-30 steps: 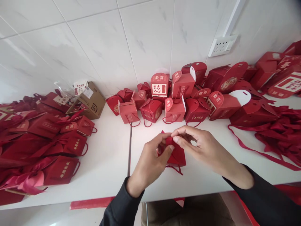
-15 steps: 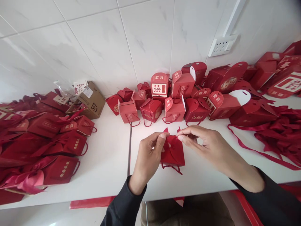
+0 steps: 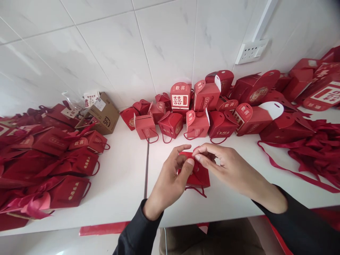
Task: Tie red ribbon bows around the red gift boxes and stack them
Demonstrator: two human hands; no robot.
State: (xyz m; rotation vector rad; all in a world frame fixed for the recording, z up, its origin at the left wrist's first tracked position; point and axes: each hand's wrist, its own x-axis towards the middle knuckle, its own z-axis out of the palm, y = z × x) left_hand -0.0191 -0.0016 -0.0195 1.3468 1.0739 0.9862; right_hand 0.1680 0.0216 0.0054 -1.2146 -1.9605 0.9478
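A small red gift box (image 3: 200, 176) with a twisted cord handle (image 3: 198, 191) sits on the white table in front of me. My left hand (image 3: 174, 175) is over its left side, index finger stretched out and thumb apart from it. From the right, my right hand (image 3: 224, 164) pinches a thin red ribbon (image 3: 196, 164) between thumb and index finger above the lid. The fingers of both hands nearly meet there and hide much of the ribbon and the box top.
Several red gift boxes (image 3: 196, 124) stand along the tiled wall. Boxes with ribbon bows (image 3: 70, 189) are piled at left, near an open cardboard carton (image 3: 107, 115). Loose dark red ribbons (image 3: 310, 152) lie in a heap at right. The table's front edge (image 3: 106, 226) is close to me.
My right hand has moved left, bringing its pinch close to my left hand. My left index finger has lifted away from the thumb, opening that pinch.
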